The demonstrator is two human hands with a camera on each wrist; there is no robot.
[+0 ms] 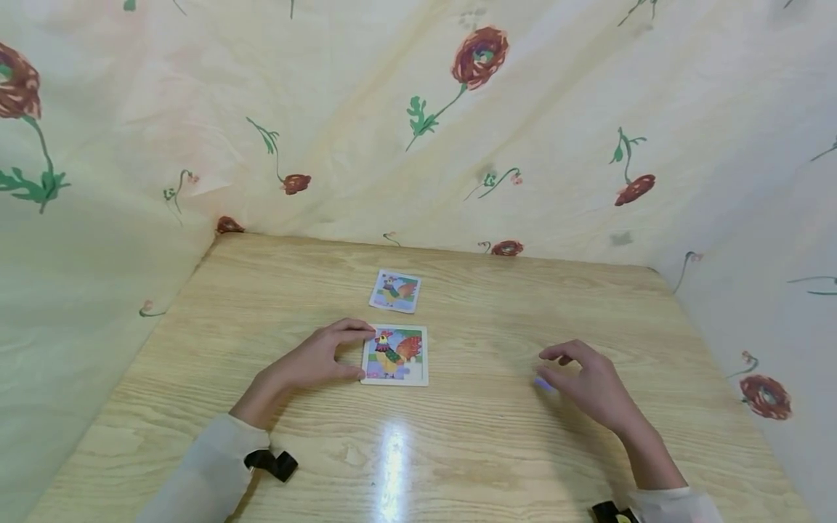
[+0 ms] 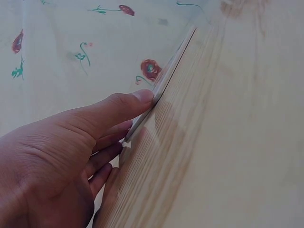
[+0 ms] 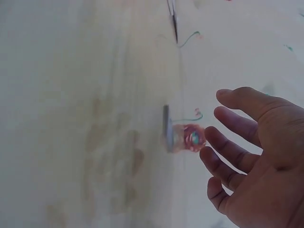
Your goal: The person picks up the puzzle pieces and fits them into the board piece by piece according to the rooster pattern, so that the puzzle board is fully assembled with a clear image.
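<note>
In the head view my left hand [image 1: 327, 356] holds the left side of a square jigsaw puzzle board [image 1: 423, 363], thumb at its lower corner and fingers at its upper one. The board shows a rooster, with a pale gap at its lower right. The left wrist view shows the board [image 2: 164, 80] nearly edge-on beside the thumb. Off to the right, my right hand [image 1: 591, 385] hovers over the table with loosely bent fingers. A small purple puzzle piece [image 1: 544, 383] shows just below its thumb. Nothing lies between the fingers [image 3: 232, 161] in the right wrist view.
A rooster picture card [image 1: 395, 291] lies behind the board on the wooden table [image 1: 471, 443]. Flowered cloth [image 1: 353, 109] hangs along the back and both sides. Black straps [image 1: 271, 463] circle the wrists. A blurred upright shape [image 3: 167, 128] appears in the right wrist view.
</note>
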